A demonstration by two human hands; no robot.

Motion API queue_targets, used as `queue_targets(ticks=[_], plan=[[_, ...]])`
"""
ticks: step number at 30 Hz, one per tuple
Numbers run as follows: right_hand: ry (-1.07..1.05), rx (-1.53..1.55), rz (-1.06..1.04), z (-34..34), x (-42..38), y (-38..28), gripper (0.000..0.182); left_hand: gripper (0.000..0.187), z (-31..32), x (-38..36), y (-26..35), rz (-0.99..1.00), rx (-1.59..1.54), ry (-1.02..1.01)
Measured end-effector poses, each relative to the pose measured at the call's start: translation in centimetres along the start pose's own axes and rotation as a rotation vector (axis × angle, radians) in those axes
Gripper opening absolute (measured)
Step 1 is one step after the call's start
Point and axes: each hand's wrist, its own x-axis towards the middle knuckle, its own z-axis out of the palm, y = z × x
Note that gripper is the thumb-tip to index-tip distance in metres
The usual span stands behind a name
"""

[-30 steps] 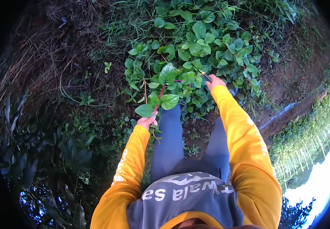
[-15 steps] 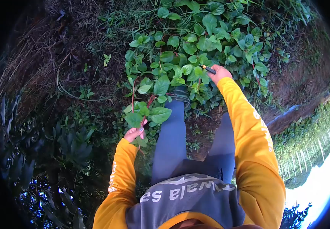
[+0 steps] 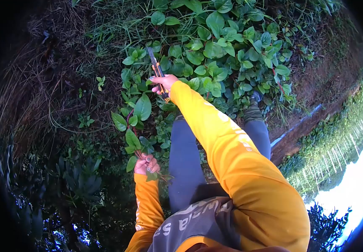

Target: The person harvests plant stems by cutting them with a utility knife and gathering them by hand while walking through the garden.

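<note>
My left hand (image 3: 147, 164) is closed around a small bunch of cut leafy stems (image 3: 132, 138), reddish with broad green leaves. The leaves point away from me, and the stem ends stick out below the fist. In my right hand (image 3: 167, 83) is a snap-off utility knife (image 3: 158, 70), black and orange, its dark blade end pointing away from me. The knife hangs over the left side of a patch of leafy vines (image 3: 214, 49) with red stems, beyond the left hand's bunch.
Dry brown grass (image 3: 43, 80) covers the ground on the left. Dark bushes (image 3: 68, 176) stand at the lower left. My legs (image 3: 185, 157) are at the near edge of the vines. A pale bluish strip (image 3: 297, 125) lies on the soil at right.
My right hand has swung left with the knife, from the middle of the vines to their left side. The left hand has drawn slightly toward me with its stems.
</note>
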Motion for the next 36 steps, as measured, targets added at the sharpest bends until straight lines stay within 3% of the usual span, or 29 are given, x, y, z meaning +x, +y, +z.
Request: queue_targets(ticks=[4, 6, 9, 11, 12, 13, 16, 17, 19, 21, 22, 24, 25, 27, 30, 33, 35, 36], plan=[[-0.372, 0.235, 0.093, -1.4, -10.3, -2.0, 0.034, 0.038, 1.0, 4.8, 0.6, -0.057, 0.087, -0.031], [-0.391, 0.21, 0.105, -1.4, -17.0, -2.6, 0.035, 0.041, 3.6, 8.3, -1.0, -0.151, 0.045, -0.005], [-0.298, 0.157, 0.126, -1.8, -22.8, -1.0, 0.037, 0.055, 7.3, 13.0, -3.8, -0.361, 0.192, -0.22], [-0.234, 0.008, 0.167, -2.4, -24.6, 0.5, 0.036, 0.059, 14.8, 12.8, -8.0, -0.237, 0.512, 0.195], [-0.223, -0.075, 0.156, -2.4, -25.6, 0.7, 0.035, 0.058, 11.1, 15.0, -7.0, -0.227, 0.745, -0.014], [-0.21, -0.154, 0.145, -2.4, -26.3, 0.8, 0.035, 0.054, 8.6, 17.4, -5.0, -0.452, 0.783, -0.301], [-0.201, -0.385, 0.045, -3.9, -26.6, -1.6, 0.037, 0.043, 13.7, 14.5, -7.9, -0.254, 0.774, 0.195], [-0.161, -0.51, -0.023, -4.4, -26.3, -3.6, 0.037, 0.038, 14.8, 13.8, -7.9, -0.28, 0.738, 0.323], [0.269, -0.757, -0.324, -5.2, -23.8, -6.9, 0.037, 0.038, 12.3, 14.0, -5.8, -0.324, 0.769, 0.103], [0.74, -1.169, -0.576, -5.2, -20.7, -9.4, 0.039, 0.041, 12.6, 12.4, -5.0, -0.284, 0.844, 0.087], [0.753, -1.162, -0.583, -5.8, -18.9, -10.2, 0.039, 0.041, 11.7, 12.4, -4.2, -0.281, 0.87, 0.102], [0.598, -1.594, -0.366, -7.9, -15.6, -11.0, 0.032, 0.038, 11.2, 11.9, -2.8, -0.238, 0.943, 0.065], [0.608, -1.581, -0.37, -9.0, -15.6, -11.3, 0.032, 0.036, 11.8, 11.2, -2.2, -0.236, 0.955, 0.083], [0.602, -1.843, -0.201, -11.9, -16.5, -11.3, 0.022, 0.03, 13.1, 9.9, -1.1, -0.254, 0.911, 0.085], [0.915, -1.665, -0.298, -16.8, -20.5, -9.6, 0.021, 0.028, 13.9, 8.3, -0.4, -0.231, 0.962, 0.176], [1.25, -1.526, -0.454, -22.1, -25.8, -8.1, 0.019, 0.031, 14.6, 6.4, -1.0, -0.275, 0.939, 0.026], [1.716, -1.418, -0.827, -23.9, -28.3, -6.4, 0.023, 0.039, 16.3, 4.8, -3.2, -0.314, 0.885, 0.018], [1.798, -1.271, -0.906, -26.3, -27.4, -5.4, 0.028, 0.045, 16.2, 5.0, -4.1, -0.343, 0.872, 0.043]])
